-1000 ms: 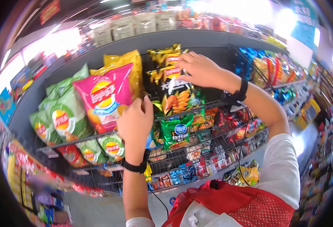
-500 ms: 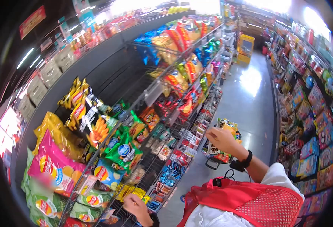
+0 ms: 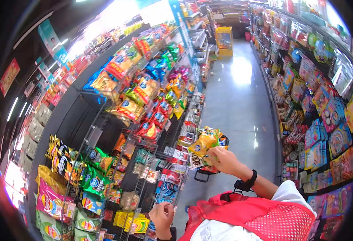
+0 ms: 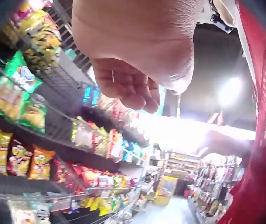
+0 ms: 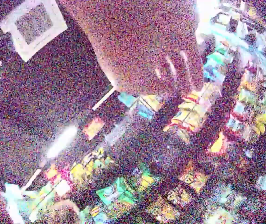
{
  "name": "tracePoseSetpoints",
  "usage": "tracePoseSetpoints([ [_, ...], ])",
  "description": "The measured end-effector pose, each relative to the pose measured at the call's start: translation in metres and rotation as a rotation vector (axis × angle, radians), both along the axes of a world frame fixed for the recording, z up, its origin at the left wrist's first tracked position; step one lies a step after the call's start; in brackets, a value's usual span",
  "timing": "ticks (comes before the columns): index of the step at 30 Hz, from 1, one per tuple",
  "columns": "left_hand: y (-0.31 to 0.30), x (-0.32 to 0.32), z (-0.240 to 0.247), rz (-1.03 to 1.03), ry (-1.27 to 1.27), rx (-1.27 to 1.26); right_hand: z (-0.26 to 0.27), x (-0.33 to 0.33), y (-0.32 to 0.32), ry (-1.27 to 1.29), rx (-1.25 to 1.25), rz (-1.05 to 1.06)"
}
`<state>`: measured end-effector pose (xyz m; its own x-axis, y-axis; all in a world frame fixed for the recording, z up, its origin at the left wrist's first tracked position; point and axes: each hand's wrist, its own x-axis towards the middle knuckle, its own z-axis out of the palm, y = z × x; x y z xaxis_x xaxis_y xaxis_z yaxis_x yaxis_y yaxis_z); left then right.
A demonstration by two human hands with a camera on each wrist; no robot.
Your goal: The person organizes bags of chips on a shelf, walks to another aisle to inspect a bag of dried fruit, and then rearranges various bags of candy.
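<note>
My right hand (image 3: 226,161) overlaps the front of a dark shopping basket (image 3: 202,177) on the aisle floor in the head view. Its fingers are loosely bent beside a yellow-orange chip bag (image 3: 204,142) lying on top of the basket's load, and nothing shows in its grasp. My left hand (image 3: 162,215) hangs in front of the lower shelves, near small yellow snack packs (image 3: 132,222). In the left wrist view the left hand (image 4: 135,44) has loosely curled fingers around nothing. The right wrist view is grainy; the right hand (image 5: 156,60) shows there without any bag.
On the left a wire shelf rack (image 3: 90,140) holds green, pink and black chip bags. Hanging packets line the right-hand shelves (image 3: 317,120). Between them runs a shiny grey floor (image 3: 240,96), with a yellow machine (image 3: 224,40) at its far end.
Both hands have left the chip bags on the shelf. The view has swung right toward the aisle, and the right hand has come over the basket. The left hand has lowered.
</note>
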<state>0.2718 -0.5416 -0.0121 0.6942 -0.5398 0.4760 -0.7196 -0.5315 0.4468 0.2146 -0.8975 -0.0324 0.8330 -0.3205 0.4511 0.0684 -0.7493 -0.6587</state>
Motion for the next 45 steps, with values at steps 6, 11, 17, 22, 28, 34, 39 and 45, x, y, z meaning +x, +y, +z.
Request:
tracePoseSetpoints([
  [6,-0.084,-0.016,0.006,-0.203,-0.043,0.153,-0.023,-0.103,-0.065,0.158,0.316,-0.293],
  [11,-0.179,-0.017,0.017,-0.552,0.062,0.128,-0.034,-0.170,-0.092,0.165,0.394,-0.537],
  [17,-0.269,-0.003,0.014,-0.914,0.049,0.055,-0.040,-0.196,-0.100,0.242,0.356,-0.786],
  [22,-0.293,0.029,-0.003,-0.925,0.081,0.003,-0.027,-0.166,-0.115,0.336,0.296,-0.826],
  [28,-0.298,0.067,-0.028,-0.883,0.158,-0.006,-0.003,-0.110,-0.140,0.318,0.182,-0.830],
  [34,-0.333,0.094,-0.039,-0.929,0.093,-0.023,-0.014,-0.104,-0.163,0.345,0.190,-0.891],
  [39,-0.384,0.097,-0.028,-0.952,0.182,-0.034,-0.018,-0.101,-0.202,0.336,0.237,-0.929],
  [45,-0.457,0.085,-0.035,-0.969,0.152,0.051,-0.043,-0.102,-0.278,0.333,0.270,-0.871],
])
